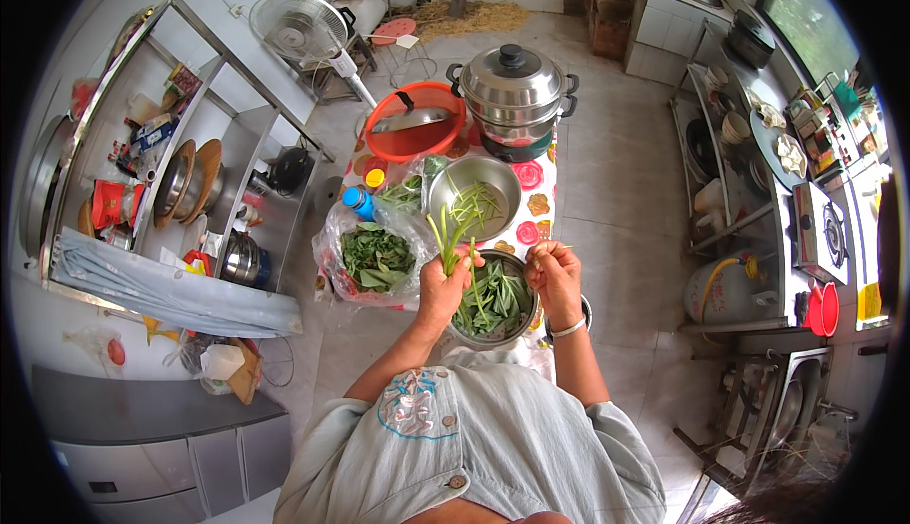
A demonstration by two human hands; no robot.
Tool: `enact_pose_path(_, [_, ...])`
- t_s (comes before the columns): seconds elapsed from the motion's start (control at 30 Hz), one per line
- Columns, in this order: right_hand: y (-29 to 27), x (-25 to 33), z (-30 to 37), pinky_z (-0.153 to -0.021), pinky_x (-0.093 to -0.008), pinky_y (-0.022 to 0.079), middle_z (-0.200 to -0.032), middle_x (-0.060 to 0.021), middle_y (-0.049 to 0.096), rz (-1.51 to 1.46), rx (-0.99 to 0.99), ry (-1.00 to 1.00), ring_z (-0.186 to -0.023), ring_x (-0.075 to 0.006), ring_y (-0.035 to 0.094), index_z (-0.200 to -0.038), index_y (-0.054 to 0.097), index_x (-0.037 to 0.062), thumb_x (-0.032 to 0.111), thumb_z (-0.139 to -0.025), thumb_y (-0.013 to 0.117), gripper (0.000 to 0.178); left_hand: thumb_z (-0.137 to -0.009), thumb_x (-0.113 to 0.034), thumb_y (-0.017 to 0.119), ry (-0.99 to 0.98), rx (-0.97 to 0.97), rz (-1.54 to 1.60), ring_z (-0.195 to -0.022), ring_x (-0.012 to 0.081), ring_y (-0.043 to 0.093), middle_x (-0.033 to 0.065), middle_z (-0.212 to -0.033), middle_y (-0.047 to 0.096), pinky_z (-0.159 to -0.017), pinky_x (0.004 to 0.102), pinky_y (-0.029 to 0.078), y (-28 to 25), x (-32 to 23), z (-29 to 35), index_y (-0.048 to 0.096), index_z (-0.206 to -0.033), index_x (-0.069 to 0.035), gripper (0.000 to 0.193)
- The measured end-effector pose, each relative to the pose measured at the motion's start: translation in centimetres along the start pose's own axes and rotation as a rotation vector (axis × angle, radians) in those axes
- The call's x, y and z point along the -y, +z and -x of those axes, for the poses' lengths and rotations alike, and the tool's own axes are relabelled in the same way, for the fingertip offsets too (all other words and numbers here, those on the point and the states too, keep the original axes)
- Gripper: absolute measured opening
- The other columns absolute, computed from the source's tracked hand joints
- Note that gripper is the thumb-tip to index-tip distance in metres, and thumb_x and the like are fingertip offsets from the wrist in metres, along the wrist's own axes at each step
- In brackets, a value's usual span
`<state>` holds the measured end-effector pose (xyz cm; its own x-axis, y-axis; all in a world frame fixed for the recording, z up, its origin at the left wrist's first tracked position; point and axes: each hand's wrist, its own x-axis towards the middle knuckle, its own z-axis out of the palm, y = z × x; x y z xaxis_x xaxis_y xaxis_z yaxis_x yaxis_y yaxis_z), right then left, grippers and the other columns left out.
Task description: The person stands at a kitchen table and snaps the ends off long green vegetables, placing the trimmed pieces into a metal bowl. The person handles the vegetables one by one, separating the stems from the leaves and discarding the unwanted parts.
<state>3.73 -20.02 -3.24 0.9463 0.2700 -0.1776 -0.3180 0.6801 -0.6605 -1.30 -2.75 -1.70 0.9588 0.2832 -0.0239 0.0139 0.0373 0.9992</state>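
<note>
Kitchen, patterned tablecloth (528, 176) mid-frame. Nearest, centre: steel bowl (482, 341) of leaves (500, 298), between both hands. Left hand (445, 285) closed around green stems (444, 240) poking up past the fist; right hand (557, 280) pinched at fingertips, contents can't tell. Beyond: second bowl (515, 189), then steamer pot (513, 88), upper centre.

A table draped in a white cloth (528, 177) printed with red and orange motifs fills the frame's centre. At its upper end, a dark green base (517, 147) bears a lidded steel steamer (513, 98), beside an orange plastic basin (431, 142). Lower down stand a steel bowl (509, 186) of green stalks (481, 204), another bowl (492, 338) of leaves (509, 293), and, leftward, a clear plastic bag (330, 244) of greens (377, 257).
</note>
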Motion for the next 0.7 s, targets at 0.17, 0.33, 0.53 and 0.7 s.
enact_pose_path(0.17, [-1.9,1.2,-0.2,-0.043,-0.0201,0.036,-0.074,-0.0067,0.059,0.080,0.033,-0.110,-0.051,-0.0091,0.047,-0.079,0.054,0.0010,-0.004,-0.082,0.048,0.009,-0.086,-0.006,0.051,-0.133,-0.011,0.161,-0.049,0.0057,0.043,0.0086,-0.079,0.061,-0.044,0.0184,0.035,-0.9,0.4,-1.0,0.056,-0.092,0.002,0.011])
enact_pose_path(0.33, [-4.7,2.2,1.3,-0.043,-0.0212,0.036,-0.074,-0.0079,0.058,0.057,-0.078,-0.129,-0.050,-0.0095,0.047,-0.079,0.054,0.0008,-0.006,-0.082,0.045,0.011,-0.085,-0.008,0.054,-0.353,-0.042,0.356,-0.048,0.0055,0.042,0.0050,-0.070,0.054,-0.041,0.0193,0.033,-3.2,3.1,-7.7,0.055,-0.092,0.003,0.013])
enact_pose_path(0.53, [-7.2,0.4,3.3,-0.043,-0.0188,0.036,-0.072,-0.0061,0.057,0.144,-0.203,-0.119,-0.049,-0.0069,0.046,-0.079,0.053,0.0002,-0.003,-0.084,0.047,0.008,-0.083,-0.014,0.060,-0.304,-0.100,0.038,-0.046,0.0044,0.037,0.0007,-0.071,0.051,-0.039,0.0194,0.031,-3.9,5.0,-15.6,0.050,-0.111,0.002,0.033])
enact_pose_path(0.7, [-8.1,-1.3,4.3,-0.042,-0.0186,0.035,-0.063,-0.0050,0.055,0.161,-0.211,-0.033,-0.047,-0.0072,0.045,-0.074,0.052,0.0012,0.010,-0.086,0.056,0.016,-0.086,-0.038,0.055,-0.334,0.179,0.107,-0.048,0.0031,0.037,0.0015,-0.073,0.053,-0.041,0.0177,0.031,-2.3,3.6,-11.4,0.052,-0.108,-0.001,0.044])
